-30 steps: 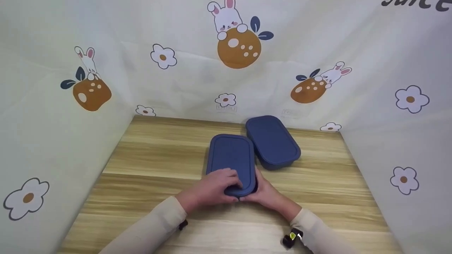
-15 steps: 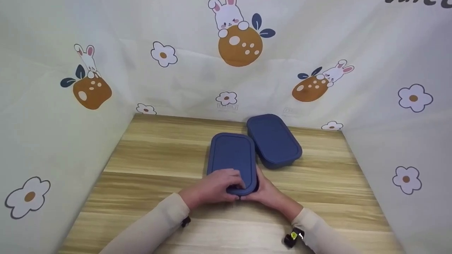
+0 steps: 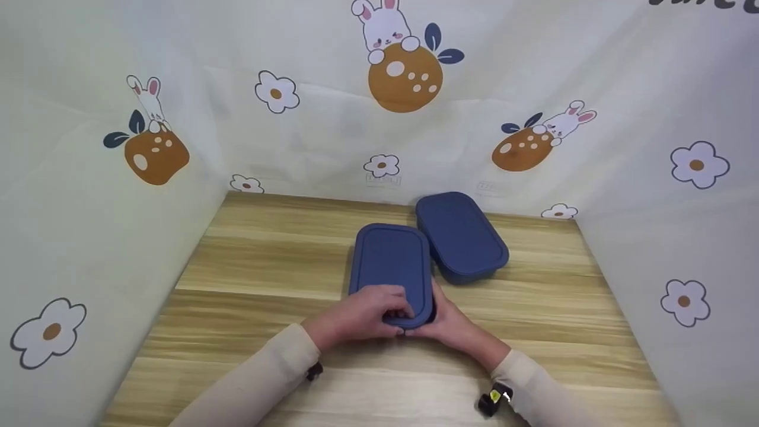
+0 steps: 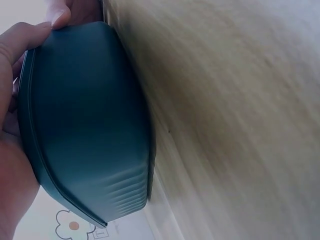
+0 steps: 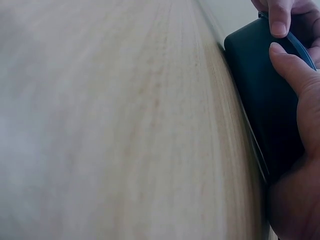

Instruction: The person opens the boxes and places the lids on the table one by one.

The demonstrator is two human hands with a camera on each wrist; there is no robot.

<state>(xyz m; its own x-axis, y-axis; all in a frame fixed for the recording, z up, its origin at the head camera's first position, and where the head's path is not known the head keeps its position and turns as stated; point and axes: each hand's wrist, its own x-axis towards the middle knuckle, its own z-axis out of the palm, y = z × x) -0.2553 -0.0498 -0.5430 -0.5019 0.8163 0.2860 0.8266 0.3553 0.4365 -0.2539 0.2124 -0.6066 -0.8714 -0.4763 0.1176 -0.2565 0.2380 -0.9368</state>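
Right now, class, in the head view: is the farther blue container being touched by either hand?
No. Both the left hand and right hand grip the nearer blue container; the farther blue container sits untouched behind.

The right hand point(image 5: 295, 150) grips the near end of a dark blue box point(image 5: 265, 100), its thumb pressing the rim. Wooden tabletop point(image 5: 125, 125) spreads just beside the grip.

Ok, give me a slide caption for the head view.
Both hands, left and right, grip the near end of a lidded blue container on a wooden table, a second blue container behind.
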